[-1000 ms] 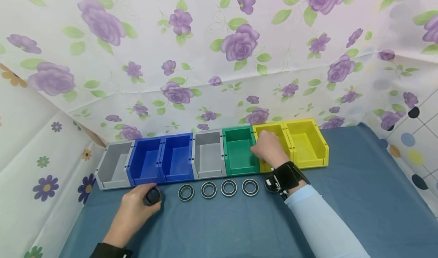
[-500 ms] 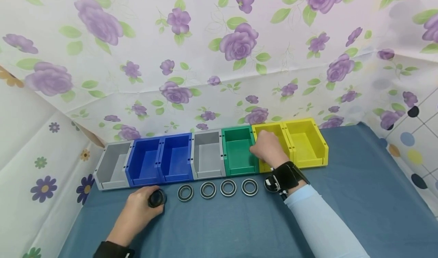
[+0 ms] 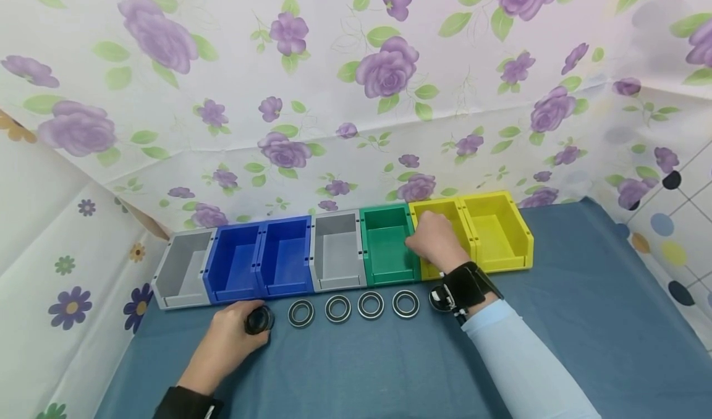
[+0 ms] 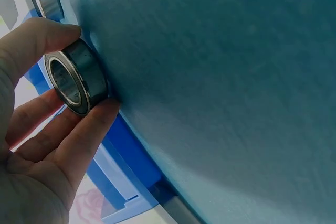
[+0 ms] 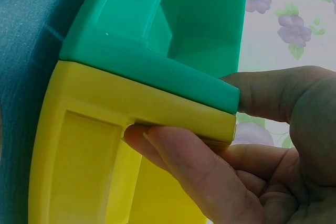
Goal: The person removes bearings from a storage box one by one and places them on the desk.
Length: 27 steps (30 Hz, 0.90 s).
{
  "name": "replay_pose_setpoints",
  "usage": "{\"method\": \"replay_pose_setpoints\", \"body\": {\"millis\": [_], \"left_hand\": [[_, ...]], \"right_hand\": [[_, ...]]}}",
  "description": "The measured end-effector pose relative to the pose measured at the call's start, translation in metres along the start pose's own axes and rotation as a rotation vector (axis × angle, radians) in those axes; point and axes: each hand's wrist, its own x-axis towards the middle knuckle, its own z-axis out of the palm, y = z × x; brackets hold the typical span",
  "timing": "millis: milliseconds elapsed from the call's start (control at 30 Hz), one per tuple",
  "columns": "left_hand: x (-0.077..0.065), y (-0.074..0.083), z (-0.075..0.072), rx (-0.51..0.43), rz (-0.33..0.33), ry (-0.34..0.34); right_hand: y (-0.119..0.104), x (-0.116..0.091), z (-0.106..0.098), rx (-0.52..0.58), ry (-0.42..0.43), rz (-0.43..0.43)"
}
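Observation:
My left hand (image 3: 230,338) pinches a ball bearing (image 4: 92,80) between thumb and fingers, at the table just in front of the blue bins (image 3: 285,264). In the left wrist view the bearing is tilted, its bore facing the palm. My right hand (image 3: 439,241) grips the adjoining side walls of the green bin (image 3: 391,278) and a yellow bin (image 5: 79,95). In the right wrist view the thumb lies on the green side and the fingers on the yellow side. Several more bearings (image 3: 338,319) lie flat in a row before the bins; the right wrist partly hides one.
A grey bin (image 3: 189,300) stands at the left end of the row and another grey bin (image 3: 342,281) in its middle. A second yellow bin (image 3: 508,264) closes the right end. Behind hangs a flowered cloth (image 3: 311,97); a blue cloth (image 3: 361,376) covers the table.
My left hand has moved slightly to the right with the bearing, closer to the row of bearings. The right hand stays at the bin walls.

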Motion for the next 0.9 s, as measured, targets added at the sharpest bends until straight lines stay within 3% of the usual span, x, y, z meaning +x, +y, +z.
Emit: {"method": "replay_pose_setpoints", "body": {"millis": [300,733,900], "left_hand": [[0.0031,0.0004,0.0008,-0.005,-0.012,-0.026],[0.0082,-0.0022,-0.0008,0.006,0.022,-0.060],[0.0083,0.0020,-0.0022,-0.004,-0.007,-0.075]], "right_hand": [[0.0003,-0.0014,-0.0005,0.006,0.004,-0.003],[0.0004,0.0001,-0.0009,0.008,0.012,-0.009],[-0.0004,0.0002,-0.0013,0.011,0.006,-0.005]]}}
